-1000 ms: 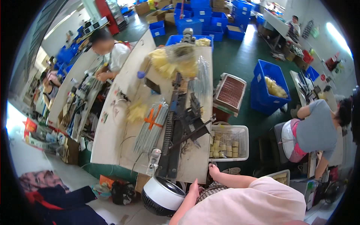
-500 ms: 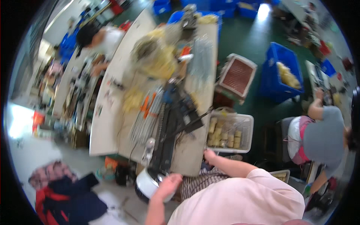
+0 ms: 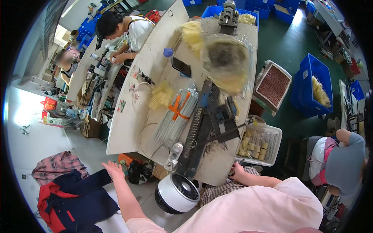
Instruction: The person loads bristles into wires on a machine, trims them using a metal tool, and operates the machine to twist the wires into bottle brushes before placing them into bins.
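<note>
My left hand is raised off the table's left front corner, palm up with fingers spread, holding nothing. My right hand is closed at the front right table edge, near the checked cloth over my lap. Something small and dark shows at its fingers, too unclear to name. A long black metal jig with a spring and a lever lies along the table. Left of it is a bundle of thin metal rods tied with orange tape. A blurred, round grey-brown mass with yellowish edges covers the jig's far end.
A white fan stands by the table's front corner. On the table are a phone and yellow pieces. To the right are a white basket of yellow rolls, a red-brown tray and a blue bin. Co-workers sit left and right.
My left hand has swung left, away from the fan, and opened. The blurred round mass has shifted right over the table, uncovering the phone. The whole view has shifted.
</note>
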{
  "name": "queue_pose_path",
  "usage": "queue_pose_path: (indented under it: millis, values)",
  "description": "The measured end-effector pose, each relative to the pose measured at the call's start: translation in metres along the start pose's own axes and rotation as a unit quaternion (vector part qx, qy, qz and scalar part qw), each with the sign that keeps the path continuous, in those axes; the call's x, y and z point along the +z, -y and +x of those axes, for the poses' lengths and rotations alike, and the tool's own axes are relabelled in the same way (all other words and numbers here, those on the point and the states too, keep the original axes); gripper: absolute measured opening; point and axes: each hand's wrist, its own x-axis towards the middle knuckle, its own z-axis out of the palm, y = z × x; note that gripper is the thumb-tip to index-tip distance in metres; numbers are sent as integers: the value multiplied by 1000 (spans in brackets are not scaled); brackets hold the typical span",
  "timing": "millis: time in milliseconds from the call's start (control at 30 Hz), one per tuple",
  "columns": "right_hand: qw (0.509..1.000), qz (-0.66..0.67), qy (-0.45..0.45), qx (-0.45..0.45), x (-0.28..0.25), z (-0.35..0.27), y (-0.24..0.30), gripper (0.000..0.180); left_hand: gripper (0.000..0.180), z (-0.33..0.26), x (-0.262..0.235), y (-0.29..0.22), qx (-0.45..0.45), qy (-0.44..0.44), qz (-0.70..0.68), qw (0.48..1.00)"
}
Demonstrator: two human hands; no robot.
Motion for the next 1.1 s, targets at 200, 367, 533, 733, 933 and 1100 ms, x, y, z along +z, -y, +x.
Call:
queue_pose_path:
  millis: [200,367,533,733,933,1100]
  values:
    - [997,19,-58,48,12,-6,18,28,92,61,22,13,56,16,-124,991]
    - [995,-4,-61,79,33,-32,25,35,83,101,14,21,77,-84,-147,983]
    - [994,5,-86,71,34,-31,26,36,58,97,32,24,98,-82,-165,978]
    - [991,21,-110,74,38,-32,29,37,47,85,27,17,71,-97,-156,980]
    - [990,43,-122,46,39,-25,35,38,45,89,42,27,96,-67,-131,984]
    - [988,33,-142,41,40,-21,32,40,52,83,27,20,87,12,-128,988]
